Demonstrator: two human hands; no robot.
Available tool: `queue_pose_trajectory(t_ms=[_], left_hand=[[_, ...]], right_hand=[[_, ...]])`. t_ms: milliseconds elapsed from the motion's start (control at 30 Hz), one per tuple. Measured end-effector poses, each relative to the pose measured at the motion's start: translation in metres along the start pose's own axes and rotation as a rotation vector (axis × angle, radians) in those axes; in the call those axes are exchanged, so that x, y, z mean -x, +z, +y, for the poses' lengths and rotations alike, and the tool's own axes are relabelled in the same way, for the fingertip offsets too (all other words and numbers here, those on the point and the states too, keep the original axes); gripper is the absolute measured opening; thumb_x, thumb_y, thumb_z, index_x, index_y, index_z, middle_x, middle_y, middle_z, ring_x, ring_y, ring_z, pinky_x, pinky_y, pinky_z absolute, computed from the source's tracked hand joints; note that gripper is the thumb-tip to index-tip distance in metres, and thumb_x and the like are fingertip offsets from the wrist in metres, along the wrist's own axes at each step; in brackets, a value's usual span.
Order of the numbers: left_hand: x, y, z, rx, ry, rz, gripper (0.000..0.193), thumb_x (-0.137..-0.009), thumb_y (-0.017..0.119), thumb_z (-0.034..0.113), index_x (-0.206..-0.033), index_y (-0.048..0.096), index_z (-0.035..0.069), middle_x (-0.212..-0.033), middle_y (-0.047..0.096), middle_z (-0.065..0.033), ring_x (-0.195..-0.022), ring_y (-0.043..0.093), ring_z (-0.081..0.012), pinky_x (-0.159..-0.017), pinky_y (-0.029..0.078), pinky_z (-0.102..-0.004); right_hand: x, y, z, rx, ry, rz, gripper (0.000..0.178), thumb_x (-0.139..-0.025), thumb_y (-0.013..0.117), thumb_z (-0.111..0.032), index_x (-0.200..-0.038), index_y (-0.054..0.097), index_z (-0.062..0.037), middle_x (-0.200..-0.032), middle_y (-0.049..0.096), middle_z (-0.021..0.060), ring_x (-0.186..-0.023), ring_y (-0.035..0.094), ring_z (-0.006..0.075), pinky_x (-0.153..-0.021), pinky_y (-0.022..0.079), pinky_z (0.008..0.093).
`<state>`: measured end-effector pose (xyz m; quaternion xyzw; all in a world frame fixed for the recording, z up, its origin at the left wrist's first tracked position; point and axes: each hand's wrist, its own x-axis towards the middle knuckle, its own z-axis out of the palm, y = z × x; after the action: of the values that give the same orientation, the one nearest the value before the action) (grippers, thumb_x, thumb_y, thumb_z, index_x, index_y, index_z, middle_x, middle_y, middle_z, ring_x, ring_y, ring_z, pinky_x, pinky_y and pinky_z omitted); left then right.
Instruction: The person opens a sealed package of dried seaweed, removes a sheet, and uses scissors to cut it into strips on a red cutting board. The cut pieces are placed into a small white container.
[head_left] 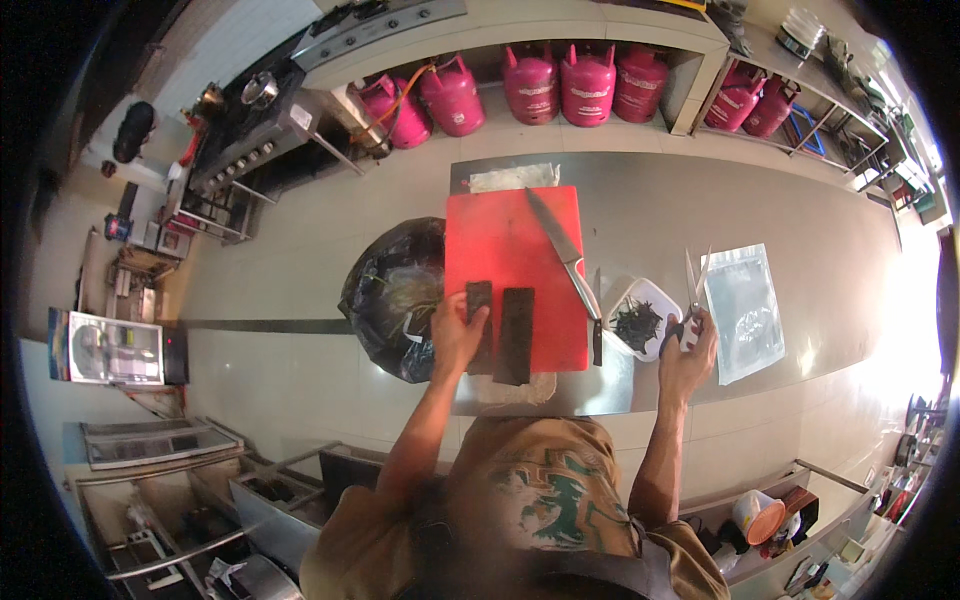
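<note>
My left hand [459,332] grips a narrow dark strip [480,294] that looks like nori, thumb and fingers at its edge, over the red cutting board [490,235]. A second, wider dark nori strip [516,335] lies beside it, its near end past the board's edge. In my right hand [690,352] is a pair of scissors [696,272], blades parted and pointing away from me. Left of that hand stands a white tub [622,292] with dark shredded strips [637,322] in it. A large kitchen knife [556,228] rests on the board's right side.
A smaller dark-handled knife [598,342] lies between board and tub. A clear pouch [745,312] lies flat on the steel table [830,230] at right. Left of the board is a black garbage bag [385,300]. Pink gas cylinders [532,85] stand under the far counter.
</note>
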<state>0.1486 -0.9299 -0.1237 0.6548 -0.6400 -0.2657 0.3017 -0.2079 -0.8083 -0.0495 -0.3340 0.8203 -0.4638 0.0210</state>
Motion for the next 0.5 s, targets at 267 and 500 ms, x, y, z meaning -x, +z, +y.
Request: queue_pose_trajectory(t_ms=[267, 500], left_hand=[[0.011, 0.004, -0.020, -0.346, 0.081, 0.012, 0.067, -0.079, 0.094, 0.039, -0.127, 0.064, 0.003, -0.121, 0.068, -0.0197, -0.111, 0.066, -0.0452, -0.095, 0.053, -0.0569], [-0.005, 0.016, -0.020, -0.257, 0.096, -0.081, 0.057, -0.081, 0.091, 0.030, -0.121, 0.064, 0.001, -0.115, 0.071, -0.0209, -0.110, 0.069, -0.0430, -0.099, 0.055, -0.0515]], right_hand=[[0.076, 0.016, -0.070, 0.176, 0.041, -0.756, 0.046, -0.088, 0.085, -0.031, -0.125, 0.066, -0.0112, -0.088, 0.078, 0.0180, -0.082, 0.078, 0.0404, -0.071, 0.058, 0.0512], [0.110, 0.061, -0.051, 0.294, -0.070, -0.737, 0.050, -0.088, 0.084, -0.033, -0.126, 0.065, -0.0075, -0.099, 0.076, 0.0247, -0.093, 0.076, 0.0444, -0.083, 0.059, 0.0546]])
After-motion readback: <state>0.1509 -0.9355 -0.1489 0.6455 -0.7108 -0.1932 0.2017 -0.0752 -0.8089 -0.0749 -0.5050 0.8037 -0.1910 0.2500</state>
